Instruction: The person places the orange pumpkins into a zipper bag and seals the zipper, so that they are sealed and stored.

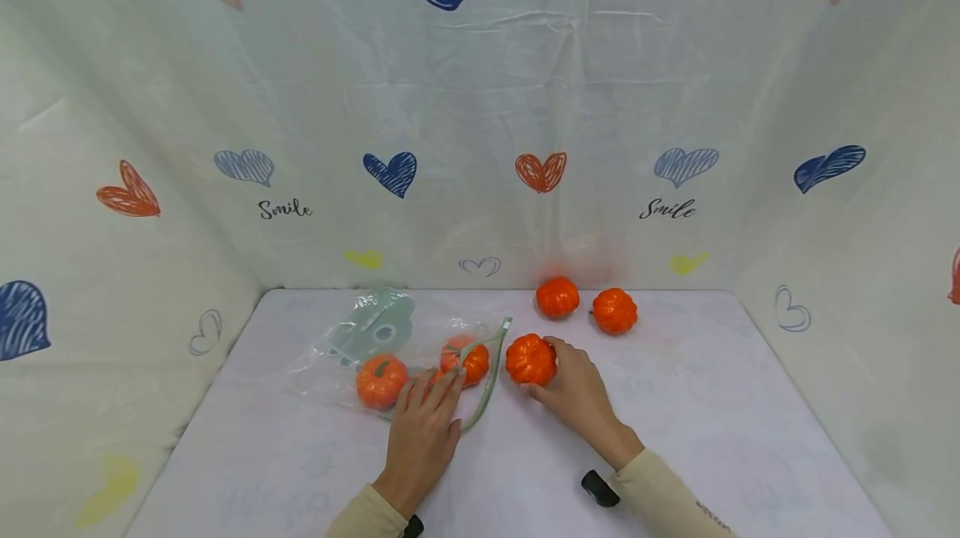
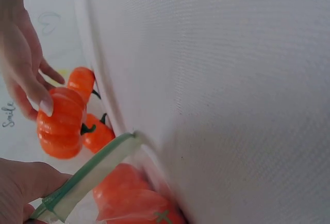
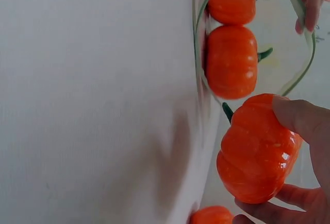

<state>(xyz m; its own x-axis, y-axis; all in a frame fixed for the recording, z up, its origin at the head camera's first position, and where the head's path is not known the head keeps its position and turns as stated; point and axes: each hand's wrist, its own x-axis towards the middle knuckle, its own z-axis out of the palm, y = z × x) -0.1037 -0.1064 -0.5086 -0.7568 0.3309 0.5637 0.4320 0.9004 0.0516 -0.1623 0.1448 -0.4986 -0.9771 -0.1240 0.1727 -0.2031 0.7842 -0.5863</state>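
I saw that the right hand point(image 1: 577, 392) had its fingers and thumb curled around one orange pumpkin point(image 1: 531, 359), which was just beside the mouth of the clear bag point(image 1: 375, 321). The left hand point(image 1: 423, 429) pinched the green rim point(image 2: 95, 170) of this bag, which lay on the bench point(image 1: 712, 404) with other pumpkins point(image 1: 382, 382) inside. Two loose pumpkins point(image 1: 557, 298) point(image 1: 615, 310) rested near the back edge. In my opinion, a loosened pinch could let the mouth sag, so the held pumpkin might catch on the rim. Its glossy, rounded skin could also slip from the fingers.
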